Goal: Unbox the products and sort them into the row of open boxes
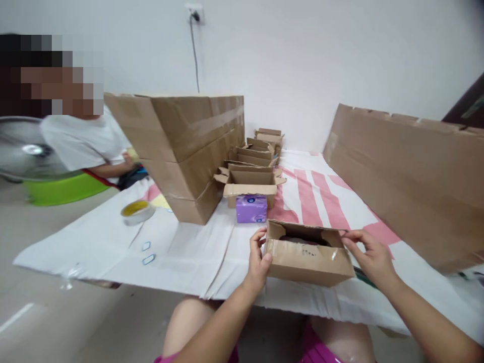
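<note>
A small open cardboard box lies on the white sheet right in front of me, with something dark inside it. My left hand grips its left end, thumb on the front face and fingers curled over the rim. My right hand pinches the box's right end flap. A purple packet stands just behind the box.
A row of small open cardboard boxes runs toward the wall. A large taped carton stack stands to the left, flat cardboard leans at right. A tape roll lies on the sheet. Another person sits at far left by a fan.
</note>
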Tool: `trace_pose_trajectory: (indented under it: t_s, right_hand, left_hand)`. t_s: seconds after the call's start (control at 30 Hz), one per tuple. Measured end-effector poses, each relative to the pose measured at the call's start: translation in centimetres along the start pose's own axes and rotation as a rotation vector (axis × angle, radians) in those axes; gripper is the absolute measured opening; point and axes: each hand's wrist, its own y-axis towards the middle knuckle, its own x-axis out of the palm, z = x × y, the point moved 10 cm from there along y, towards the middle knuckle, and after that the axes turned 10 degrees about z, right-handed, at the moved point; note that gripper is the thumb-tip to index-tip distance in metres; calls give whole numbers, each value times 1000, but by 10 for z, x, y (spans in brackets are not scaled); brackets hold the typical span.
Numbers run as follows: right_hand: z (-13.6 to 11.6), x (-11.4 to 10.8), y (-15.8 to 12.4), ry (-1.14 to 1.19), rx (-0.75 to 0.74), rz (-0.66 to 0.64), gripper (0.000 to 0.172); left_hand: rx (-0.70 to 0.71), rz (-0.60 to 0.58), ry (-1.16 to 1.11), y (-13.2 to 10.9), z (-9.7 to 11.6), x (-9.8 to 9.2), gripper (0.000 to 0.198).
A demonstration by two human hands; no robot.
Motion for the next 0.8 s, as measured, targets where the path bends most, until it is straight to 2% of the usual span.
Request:
trace_pose_trajectory:
  t_s: [0.07,0.13,0.27,0.37,0.43,0.5,0.6,0.67,0.77,0.8]
  right_hand:
    - [-3,2,3,-27,17,-16,34]
    - [-15,12,4,-67,-48,-97,42]
    - [-37,49,-2,-203,-285,-408,76]
    - [-30,69,-6,-289,-299,-624,78]
    - [-26,75,-6,-318,-297,-688,76]
    - [-27,76,-5,-346,-319,-704,72]
    - [-39,76,-9,-367,-386,-706,57]
    - [-57,68,-10,-360,-445,-639,49]
    - [-94,45,-13,-335,-533,-461,35]
    - [-106,40,-18,-325,-559,-457,30]
  left_hand:
    - [-2,10,-22,-1,-3,0,65]
    - [-21,33,-34,-2,-8,-3,67]
    - [-127,73,-75,-4,-23,-12,77]
    - [-294,190,-106,-3,-39,-31,63]
    - [-381,274,-60,0,-45,-45,50]
    - [-427,307,-3,3,-46,-54,40]
    - [-457,289,8,6,-41,-55,34]
    - [-449,248,6,5,-35,-52,34]
    - [-366,163,38,4,-22,-46,39]
    - [-325,130,51,4,-17,-44,41]
